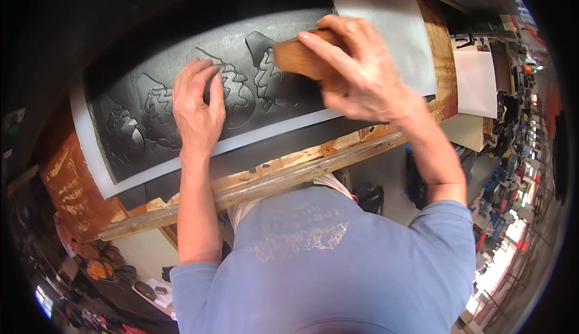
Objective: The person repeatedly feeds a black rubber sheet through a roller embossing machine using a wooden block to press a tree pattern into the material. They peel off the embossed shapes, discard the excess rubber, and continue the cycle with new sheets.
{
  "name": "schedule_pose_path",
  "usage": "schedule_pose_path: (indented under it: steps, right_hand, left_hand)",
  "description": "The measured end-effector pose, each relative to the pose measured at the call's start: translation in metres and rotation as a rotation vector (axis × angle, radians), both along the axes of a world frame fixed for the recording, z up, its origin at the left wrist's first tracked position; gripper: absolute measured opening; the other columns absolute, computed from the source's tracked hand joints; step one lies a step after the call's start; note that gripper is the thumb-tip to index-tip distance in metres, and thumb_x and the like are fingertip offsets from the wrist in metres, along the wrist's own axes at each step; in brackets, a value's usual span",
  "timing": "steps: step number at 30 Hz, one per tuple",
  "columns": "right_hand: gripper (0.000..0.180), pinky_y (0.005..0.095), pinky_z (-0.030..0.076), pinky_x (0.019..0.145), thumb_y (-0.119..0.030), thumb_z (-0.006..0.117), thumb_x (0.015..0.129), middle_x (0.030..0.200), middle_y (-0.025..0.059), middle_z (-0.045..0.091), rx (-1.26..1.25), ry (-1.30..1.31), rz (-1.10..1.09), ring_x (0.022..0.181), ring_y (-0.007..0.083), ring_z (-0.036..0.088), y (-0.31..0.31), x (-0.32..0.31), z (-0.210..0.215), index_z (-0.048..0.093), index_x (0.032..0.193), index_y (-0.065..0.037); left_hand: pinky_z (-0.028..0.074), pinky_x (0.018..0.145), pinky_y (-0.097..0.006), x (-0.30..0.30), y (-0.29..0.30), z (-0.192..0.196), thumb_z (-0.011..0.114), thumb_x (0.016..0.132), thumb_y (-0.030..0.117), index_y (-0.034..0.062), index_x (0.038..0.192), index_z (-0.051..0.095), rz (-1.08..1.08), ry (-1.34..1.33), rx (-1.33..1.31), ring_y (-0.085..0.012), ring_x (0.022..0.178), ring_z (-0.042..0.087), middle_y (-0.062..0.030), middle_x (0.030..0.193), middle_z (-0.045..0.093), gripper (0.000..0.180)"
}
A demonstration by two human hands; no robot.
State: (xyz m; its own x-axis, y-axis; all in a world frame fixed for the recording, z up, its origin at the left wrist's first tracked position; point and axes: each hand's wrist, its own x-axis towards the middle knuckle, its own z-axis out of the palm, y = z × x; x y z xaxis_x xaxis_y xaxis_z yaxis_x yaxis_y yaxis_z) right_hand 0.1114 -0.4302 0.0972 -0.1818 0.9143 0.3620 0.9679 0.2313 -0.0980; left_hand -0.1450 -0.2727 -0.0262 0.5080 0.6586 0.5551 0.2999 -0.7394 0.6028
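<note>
A black sheet with several jagged, leaf-like raised or cut shapes lies on a white sheet on the bench. My left hand is over the shapes at mid-left, fingers slightly bent and thumb apart, with nothing in it. Whether its fingertips touch the surface is hard to tell. In my right hand is a brown wooden block, gripped from above with the index finger along its top. The block is over the rightmost shape and hides part of it.
The workbench has a worn wooden front edge and a rust-brown left end. A pale sheet covers its right part. White paper lies beyond the right end. Brown rounded pieces are piled at lower left.
</note>
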Motion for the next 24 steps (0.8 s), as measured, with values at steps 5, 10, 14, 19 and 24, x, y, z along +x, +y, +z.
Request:
schedule_pose_path:
  steps: [5, 10, 14, 19, 24]
  right_hand:
    - [0.080, 0.0524, 0.038, 0.124, 0.000, 0.075, 0.072, 0.155, 0.0178, 0.053, -0.106, -0.457, 0.256, 0.144, 0.0367, 0.052, -0.001, 0.060, 0.013, 0.061, 0.149, -0.018]
    - [0.078, 0.0492, 0.037, 0.125, -0.016, 0.080, 0.088, 0.161, 0.0270, 0.045, -0.082, 0.589, -0.459, 0.149, 0.0401, 0.046, -0.020, 0.040, -0.043, 0.048, 0.158, -0.006]
    - [0.112, 0.0558, 0.036, 0.123, -0.048, 0.092, 0.075, 0.155, 0.0452, 0.034, -0.039, 0.572, -0.713, 0.146, 0.0574, 0.039, -0.028, -0.007, -0.085, 0.041, 0.159, 0.005]
    - [0.118, 0.0669, 0.032, 0.120, -0.053, 0.093, 0.068, 0.156, 0.0475, 0.029, -0.048, 0.272, -0.811, 0.141, 0.0635, 0.035, -0.020, -0.019, -0.081, 0.043, 0.156, 0.007]
    - [0.113, 0.0612, 0.035, 0.120, -0.052, 0.092, 0.069, 0.155, 0.0425, 0.036, 0.002, 0.347, -0.891, 0.141, 0.0574, 0.039, 0.017, -0.035, -0.089, 0.044, 0.155, 0.004]
  left_hand:
    - [0.053, 0.104, -0.048, 0.000, 0.009, 0.001, 0.073, 0.092, 0.002, 0.0018, 0.106, 0.074, 0.016, -0.021, -0.023, -0.0381, 0.119, 0.070, -0.0145, 0.115, 0.075, 0.014]
    - [0.054, 0.104, -0.046, 0.001, 0.005, 0.003, 0.073, 0.093, 0.000, 0.0010, 0.104, 0.075, 0.032, -0.030, -0.027, -0.0373, 0.118, 0.070, -0.0137, 0.113, 0.076, 0.012]
    - [0.053, 0.104, -0.045, 0.004, 0.001, 0.006, 0.073, 0.093, 0.000, 0.0008, 0.104, 0.076, 0.043, -0.020, -0.033, -0.0366, 0.119, 0.070, -0.0132, 0.113, 0.076, 0.011]
    - [0.053, 0.104, -0.045, 0.004, -0.001, 0.007, 0.073, 0.094, 0.000, 0.0021, 0.103, 0.076, 0.054, 0.019, -0.054, -0.0358, 0.121, 0.069, -0.0122, 0.114, 0.076, 0.010]
    - [0.053, 0.104, -0.045, 0.005, -0.002, 0.007, 0.072, 0.095, 0.001, 0.0026, 0.103, 0.076, 0.048, 0.024, -0.057, -0.0359, 0.122, 0.068, -0.0119, 0.115, 0.076, 0.010]
